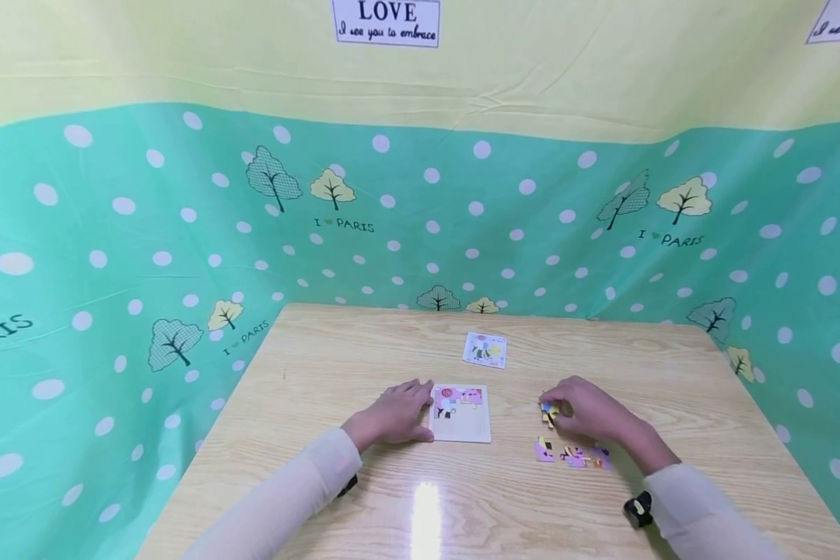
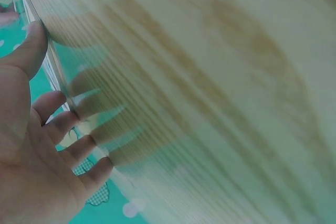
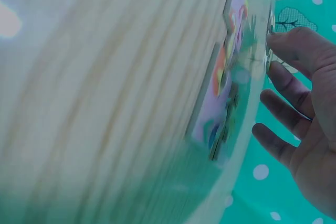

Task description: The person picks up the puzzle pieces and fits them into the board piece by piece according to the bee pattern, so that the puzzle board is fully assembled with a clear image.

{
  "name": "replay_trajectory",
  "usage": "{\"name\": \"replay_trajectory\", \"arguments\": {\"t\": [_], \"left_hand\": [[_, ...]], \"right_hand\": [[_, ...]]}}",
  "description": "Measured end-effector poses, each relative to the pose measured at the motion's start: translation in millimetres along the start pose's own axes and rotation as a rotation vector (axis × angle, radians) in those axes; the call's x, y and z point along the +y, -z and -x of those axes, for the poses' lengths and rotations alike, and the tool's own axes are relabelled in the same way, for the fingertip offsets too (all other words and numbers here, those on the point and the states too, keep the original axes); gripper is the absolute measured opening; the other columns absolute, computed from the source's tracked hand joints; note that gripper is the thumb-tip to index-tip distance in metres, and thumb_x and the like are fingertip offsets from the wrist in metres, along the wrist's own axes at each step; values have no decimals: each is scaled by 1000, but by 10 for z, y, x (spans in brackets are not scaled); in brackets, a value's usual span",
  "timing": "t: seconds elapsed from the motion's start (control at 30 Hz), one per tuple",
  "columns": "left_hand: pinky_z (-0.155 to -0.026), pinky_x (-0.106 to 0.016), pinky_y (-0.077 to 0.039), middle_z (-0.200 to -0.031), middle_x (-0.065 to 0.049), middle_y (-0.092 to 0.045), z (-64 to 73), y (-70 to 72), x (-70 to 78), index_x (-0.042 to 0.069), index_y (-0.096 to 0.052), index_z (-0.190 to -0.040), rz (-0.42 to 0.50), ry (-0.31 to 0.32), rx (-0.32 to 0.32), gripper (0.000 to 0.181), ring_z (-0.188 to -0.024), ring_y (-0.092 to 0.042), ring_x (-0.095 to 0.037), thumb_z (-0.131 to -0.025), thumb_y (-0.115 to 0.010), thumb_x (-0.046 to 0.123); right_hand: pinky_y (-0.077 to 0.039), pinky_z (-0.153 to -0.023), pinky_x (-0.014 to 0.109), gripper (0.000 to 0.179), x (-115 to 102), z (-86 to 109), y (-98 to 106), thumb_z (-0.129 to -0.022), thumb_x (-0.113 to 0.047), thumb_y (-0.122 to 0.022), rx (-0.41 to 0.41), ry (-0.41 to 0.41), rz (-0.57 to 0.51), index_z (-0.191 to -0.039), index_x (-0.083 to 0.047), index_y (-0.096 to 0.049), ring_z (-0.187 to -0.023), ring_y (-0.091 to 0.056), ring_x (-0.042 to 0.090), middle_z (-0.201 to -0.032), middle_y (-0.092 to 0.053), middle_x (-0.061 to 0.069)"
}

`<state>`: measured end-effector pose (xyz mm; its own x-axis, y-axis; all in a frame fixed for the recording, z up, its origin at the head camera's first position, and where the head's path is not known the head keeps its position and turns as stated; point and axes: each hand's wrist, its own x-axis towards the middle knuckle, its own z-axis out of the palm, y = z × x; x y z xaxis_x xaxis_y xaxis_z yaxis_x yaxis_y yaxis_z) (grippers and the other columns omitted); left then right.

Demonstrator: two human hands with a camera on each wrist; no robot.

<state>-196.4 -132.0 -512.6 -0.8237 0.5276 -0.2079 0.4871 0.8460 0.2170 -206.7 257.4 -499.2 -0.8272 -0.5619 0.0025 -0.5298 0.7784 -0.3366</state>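
Note:
A white square puzzle board [image 1: 465, 429] lies on the table, with a few joined pieces [image 1: 455, 397] in its upper part, pink, with a red circle and a striped bee figure. My left hand [image 1: 397, 412] rests at the board's left edge, fingers spread and thumb by the near corner. In the left wrist view the thumb [image 2: 34, 48] touches the board's rim. To the right of the board, my right hand [image 1: 584, 408] pinches a yellow and blue puzzle piece [image 1: 549, 412] between thumb and index finger, low over the table. Its other fingers [image 3: 286, 111] hang loosely bent.
Loose pink puzzle pieces [image 1: 575, 457] lie just nearer than the right hand, with another piece [image 1: 544, 449] beside them. A small picture card [image 1: 485, 350] showing a bee lies behind the board. A dotted green curtain [image 1: 392, 257] closes off the wooden table [image 1: 350, 350] behind and at the sides.

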Motion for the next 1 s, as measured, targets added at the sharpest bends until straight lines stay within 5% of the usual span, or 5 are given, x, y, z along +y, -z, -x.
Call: {"name": "replay_trajectory", "arguments": {"t": [1.0], "left_hand": [[-121,-58,-35,-166,-9,-33,-10,-21,-12,10,-39,-156,-13,9,-5,89,-153,-33,-33,-89,-68,61]], "right_hand": [[-55,-97,40,33,-490,-611,-252,-84,-18,-76,-25,72,-54,-117,-17,-76,-104,-63,14,-109,-74,-6]]}}
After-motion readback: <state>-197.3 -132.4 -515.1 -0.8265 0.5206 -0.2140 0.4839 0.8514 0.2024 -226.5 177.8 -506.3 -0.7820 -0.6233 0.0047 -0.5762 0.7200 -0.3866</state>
